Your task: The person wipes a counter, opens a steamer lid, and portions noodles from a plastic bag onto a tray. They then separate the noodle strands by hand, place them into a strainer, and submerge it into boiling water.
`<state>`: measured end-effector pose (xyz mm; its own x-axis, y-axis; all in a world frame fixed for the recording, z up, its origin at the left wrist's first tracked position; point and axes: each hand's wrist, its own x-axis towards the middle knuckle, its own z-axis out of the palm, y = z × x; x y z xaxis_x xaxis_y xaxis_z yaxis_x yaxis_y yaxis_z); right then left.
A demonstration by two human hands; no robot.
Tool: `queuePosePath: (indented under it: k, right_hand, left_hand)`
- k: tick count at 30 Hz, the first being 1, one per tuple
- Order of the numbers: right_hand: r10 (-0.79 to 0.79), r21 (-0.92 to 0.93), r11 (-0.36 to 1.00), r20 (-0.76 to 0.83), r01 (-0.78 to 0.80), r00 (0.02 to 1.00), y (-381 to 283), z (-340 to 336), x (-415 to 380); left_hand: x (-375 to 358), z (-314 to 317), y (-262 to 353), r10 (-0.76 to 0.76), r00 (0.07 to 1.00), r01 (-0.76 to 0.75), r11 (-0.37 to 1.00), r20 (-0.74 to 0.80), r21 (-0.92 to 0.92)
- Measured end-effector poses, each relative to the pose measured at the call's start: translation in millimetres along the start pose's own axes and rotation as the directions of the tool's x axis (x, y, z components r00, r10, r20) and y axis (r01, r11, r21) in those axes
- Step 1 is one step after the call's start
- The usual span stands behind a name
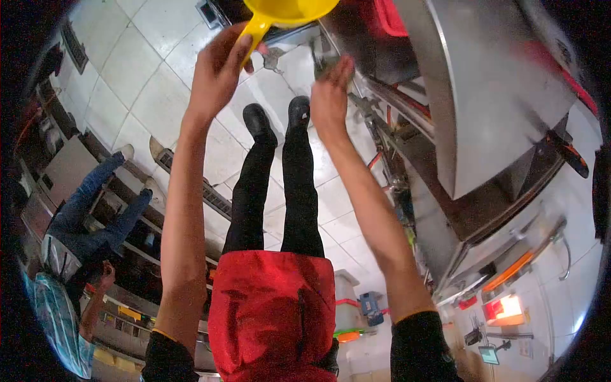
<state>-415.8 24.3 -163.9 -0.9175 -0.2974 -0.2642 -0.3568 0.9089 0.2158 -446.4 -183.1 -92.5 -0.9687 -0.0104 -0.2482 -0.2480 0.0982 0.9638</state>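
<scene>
My left hand (223,73) is closed round the handle of a yellow plastic scoop (289,9). The scoop's round bowl is cut off by the top edge of the view, so its inside barely shows. To the right, my right hand (332,99) has its fingers curled together, beside the metal equipment. Motion blurs it a little, and a dark greenish shape shows by its fingers; I cannot make out what it holds, if anything.
A steel cabinet or counter (503,83) stands close on my right, with a red bin (389,18) at its top. White floor tiles (153,83) lie under my feet, with drain grates (216,198). Another person (70,248) in jeans stands at left by shelving.
</scene>
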Motion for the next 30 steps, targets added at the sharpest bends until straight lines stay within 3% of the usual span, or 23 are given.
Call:
queuePosePath:
  k: [1, 2, 4, 5, 6, 7, 8, 9, 10, 11, 12, 14, 16, 17, 19, 21, 23, 24, 27, 30]
  right_hand:
    - [-0.006, 0.086, 0.996, 0.063, 0.000, 0.998, 0.2, 32.3, -22.5]
    - [0.128, 0.612, 0.775, 0.087, -0.154, 0.988, 3.9, 42.5, -52.9]
    - [0.116, 0.691, 0.593, 0.435, -0.413, 0.893, 27.2, 58.5, -97.9]
    - [0.068, 0.779, 0.076, 0.619, -0.623, 0.782, 39.6, 74.7, -119.8]
    - [0.255, 0.772, 0.194, 0.556, -0.605, 0.791, 51.3, 42.9, -128.8]
    - [0.379, 0.812, 0.216, 0.443, -0.543, 0.813, 67.0, 98.9, -155.9]
    - [0.379, 0.855, 0.091, 0.444, -0.510, 0.812, 83.1, 85.2, -155.2]
    - [0.433, 0.853, -0.033, 0.481, -0.520, 0.762, 97.6, 57.2, -148.5]
    - [0.553, 0.859, -0.244, 0.504, -0.450, 0.664, 108.1, 57.7, -142.4]
    - [0.552, 0.857, -0.239, 0.506, -0.456, 0.663, 118.9, 50.6, -129.6]
    - [0.648, 0.863, -0.161, 0.459, -0.480, 0.608, 129.0, 38.9, -109.9]
    - [0.732, 0.927, 0.088, 0.188, -0.365, 0.655, 127.0, 44.2, -75.5]
    - [0.620, 0.819, 0.535, -0.216, -0.205, 0.754, 113.5, 69.2, -41.3]
    - [0.502, 0.616, 0.763, -0.368, -0.199, 0.783, 108.5, 92.6, -30.7]
    - [0.627, 0.958, 0.279, -0.234, 0.066, 0.743, 107.1, 97.5, -17.5]
    - [0.406, 0.610, 0.784, -0.363, -0.116, 0.839, 108.2, 80.5, -21.6]
    - [0.411, 0.654, 0.756, -0.424, -0.042, 0.807, 114.8, 100.6, -22.0]
    - [0.488, 0.796, 0.605, -0.348, -0.023, 0.801, 120.8, 107.4, -17.5]
    - [0.594, 0.919, 0.394, -0.265, 0.012, 0.760, 137.7, 157.8, -9.2]
    - [0.637, 0.958, 0.263, -0.265, 0.119, 0.724, 133.9, 144.6, -7.6]
  left_hand:
    - [-5.5, 0.2, 1.1, -0.059, 0.998, 0.058, 0.998, -0.009, -0.031]
    - [-12.2, 1.8, 3.1, -0.074, 0.997, 0.073, 0.996, -0.007, -0.045]
    - [-27.5, 2.1, 9.0, -0.130, 0.991, 0.131, 0.991, 0.014, -0.027]
    - [-34.2, 4.6, 10.5, -0.162, 0.986, 0.163, 0.986, 0.026, -0.043]
    - [-39.9, 6.2, 11.7, -0.186, 0.981, 0.188, 0.981, 0.049, -0.048]
    - [-46.9, 9.3, 11.1, -0.217, 0.973, 0.221, 0.974, 0.075, -0.056]
    - [-51.8, 13.2, 9.4, -0.231, 0.969, 0.236, 0.970, 0.088, -0.057]
    - [-53.5, 16.2, 6.6, -0.236, 0.968, 0.242, 0.968, 0.090, -0.062]
    - [-54.4, 19.0, 4.1, -0.241, 0.961, 0.251, 0.965, 0.134, -0.070]
    - [-56.5, 21.5, 2.1, -0.246, 0.953, 0.262, 0.962, 0.177, -0.077]
    - [-55.3, 25.3, 1.3, -0.249, 0.952, 0.266, 0.961, 0.176, -0.081]
    - [-44.5, 37.2, -0.6, -0.224, 0.951, 0.246, 0.966, 0.213, -0.081]
    - [-29.8, 52.6, -16.7, -0.161, 0.960, 0.183, 0.980, 0.228, -0.079]
    - [-20.0, 60.3, -22.7, -0.098, 0.963, 0.120, 0.990, 0.252, -0.071]
    - [-3.8, 71.5, -24.6, -0.037, 0.975, 0.051, 0.997, 0.221, -0.058]
    - [8.9, 75.6, -29.9, 0.000, 0.980, 0.001, 1.000, 0.200, -0.003]
    - [18.6, 76.3, -38.7, 0.022, 0.984, -0.027, 0.999, 0.174, 0.027]
    - [22.7, 74.1, -41.8, 0.018, 0.982, -0.018, 1.000, 0.189, 0.001]
    - [13.8, 59.4, -40.2, -0.043, 0.982, 0.036, 0.999, 0.185, 0.039]
    - [-13.5, 36.8, -58.6, -0.133, 0.991, 0.135, 0.988, 0.030, -0.073]
